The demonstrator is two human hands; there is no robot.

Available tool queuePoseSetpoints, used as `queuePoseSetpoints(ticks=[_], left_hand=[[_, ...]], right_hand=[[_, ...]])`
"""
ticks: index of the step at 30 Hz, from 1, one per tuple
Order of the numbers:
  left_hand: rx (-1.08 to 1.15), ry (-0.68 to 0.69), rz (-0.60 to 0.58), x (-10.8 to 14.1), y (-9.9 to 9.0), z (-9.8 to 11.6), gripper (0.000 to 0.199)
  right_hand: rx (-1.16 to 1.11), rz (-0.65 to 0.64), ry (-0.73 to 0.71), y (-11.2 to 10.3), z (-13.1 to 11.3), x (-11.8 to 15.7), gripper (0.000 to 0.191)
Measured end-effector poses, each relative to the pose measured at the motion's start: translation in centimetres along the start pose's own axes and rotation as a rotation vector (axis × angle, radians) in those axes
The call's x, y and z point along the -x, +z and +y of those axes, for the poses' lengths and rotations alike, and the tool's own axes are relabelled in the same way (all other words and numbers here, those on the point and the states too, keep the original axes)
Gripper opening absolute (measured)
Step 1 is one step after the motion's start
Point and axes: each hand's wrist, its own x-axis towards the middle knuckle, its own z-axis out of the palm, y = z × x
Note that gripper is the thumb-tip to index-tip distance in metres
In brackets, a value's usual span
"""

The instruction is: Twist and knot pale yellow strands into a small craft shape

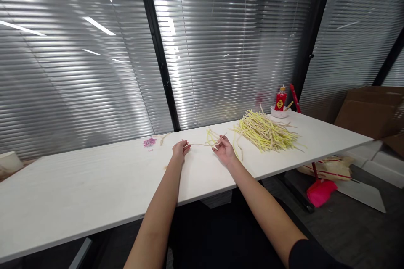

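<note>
A thin pale stem (200, 144) stretches between my two hands above the white table (110, 176). My left hand (181, 149) pinches its left end. The fingers of my right hand (224, 149) are closed on the stem's other end. Just behind my right hand lie a few yellow-green stems (211, 136), and a couple more rest to its right. A large pile of yellow and pale stems (267, 132) spreads over the table farther right. Left of my left hand sits a small heap of pink-purple rubber bands (149, 142), with pale scraps (163, 139) beside it.
At the back right, a red bottle (280, 100) stands in a white bowl (279, 112), with a red stick-like object (295, 97) behind. Window blinds rise behind the table. Cardboard boxes (370, 111) are at the right. A white roll (10, 162) is at the far left.
</note>
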Motion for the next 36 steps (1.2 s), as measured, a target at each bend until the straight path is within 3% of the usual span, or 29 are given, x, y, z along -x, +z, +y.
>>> queuePoseSetpoints(ticks=[11,24,36], left_hand=[[0.037,-0.030,0.020,-0.51,-0.03,-0.04,0.007],[0.081,-0.060,0.033,0.00,-0.11,0.46,0.006],[0.049,-0.041,0.002,0.00,-0.19,0.47,0.008]], right_hand=[[0.002,0.092,0.020,-0.11,0.02,-0.41,0.031],[-0.054,-0.017,-0.045,0.10,0.07,-0.48,0.027],[-0.054,-0.034,-0.050,-0.14,0.32,-0.83,0.020]])
